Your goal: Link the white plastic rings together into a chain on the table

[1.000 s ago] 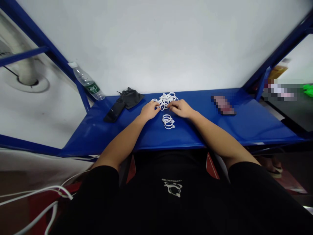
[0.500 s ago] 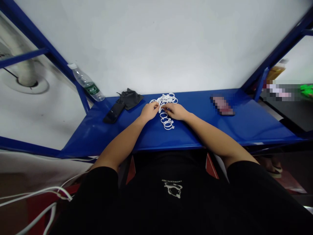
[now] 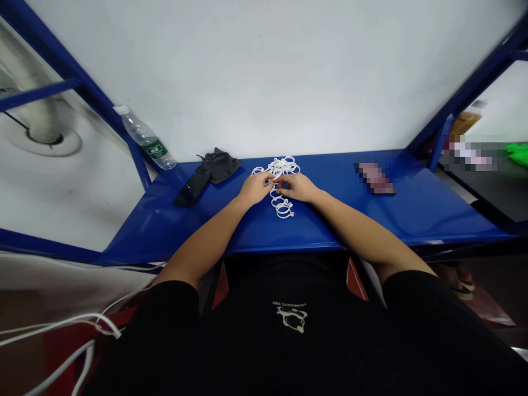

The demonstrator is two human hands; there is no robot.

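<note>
A loose pile of white plastic rings (image 3: 281, 165) lies on the blue metal table (image 3: 404, 214), near its back edge. Just in front of the pile, my left hand (image 3: 254, 188) and my right hand (image 3: 298, 187) meet, fingers pinched together on a white ring between them. A short chain of linked white rings (image 3: 282, 206) hangs from that spot and rests on the table toward me. My forearms lie on the table's front edge.
A black phone (image 3: 190, 191) and a crumpled black cloth (image 3: 219, 163) lie at the left. A plastic water bottle (image 3: 145, 137) leans at the back left corner. A blurred flat object (image 3: 376, 177) sits at the right. White cables (image 3: 74, 324) hang at lower left.
Both hands pulled slightly back from the pile toward me and closed in on each other. The linked rings, lying apart a second ago, now trail from the fingers.
</note>
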